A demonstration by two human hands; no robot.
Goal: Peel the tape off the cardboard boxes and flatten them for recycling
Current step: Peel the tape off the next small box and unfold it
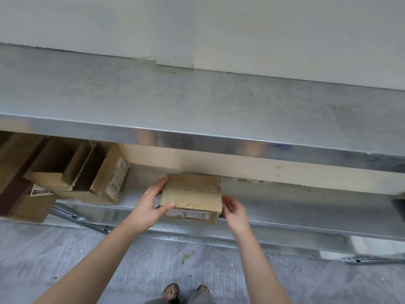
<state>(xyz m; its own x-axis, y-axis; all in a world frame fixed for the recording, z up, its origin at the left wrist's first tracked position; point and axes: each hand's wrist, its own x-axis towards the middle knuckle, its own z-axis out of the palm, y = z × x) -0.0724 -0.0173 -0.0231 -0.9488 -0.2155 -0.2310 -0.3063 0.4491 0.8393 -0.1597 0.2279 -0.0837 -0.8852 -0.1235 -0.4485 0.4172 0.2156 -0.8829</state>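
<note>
**Two hands at one taped box, lower shelf**

One small cardboard box [192,194] was at the front edge of the lower shelf [306,207], beneath the steel table top [197,102]. I could not tell whether it rested there or was lifted. Its flaps were closed, with glossy clear tape [190,204] across the top and a printed label [188,213] on the near face. My left hand [151,205] gripped its left end, thumb hooked over the near top edge. My right hand [233,212] was just beside the right end, fingers loosely curved and holding nothing; contact with the cardboard could not be confirmed. Several open boxes [87,172] stood on the same shelf, further left.
</note>
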